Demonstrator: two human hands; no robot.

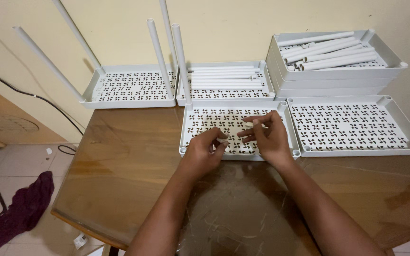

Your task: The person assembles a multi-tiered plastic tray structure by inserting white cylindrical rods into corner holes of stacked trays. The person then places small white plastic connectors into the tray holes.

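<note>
Hovering over the white perforated tray [214, 121] at the middle of the tabletop [119, 175], both hands meet above its near edge, the tray's long axis running from nine to three o'clock. The left hand [204, 154] pinches a small white piece [222, 140] at its fingertips. The right hand [267, 137] sits at two o'clock from it, fingers loosely curled and holding nothing visible.

White trays [237, 124] pierced with a pinwheel-cutout pattern and white tubes [330, 52] rest on a glossy brown table [119, 170].
</note>
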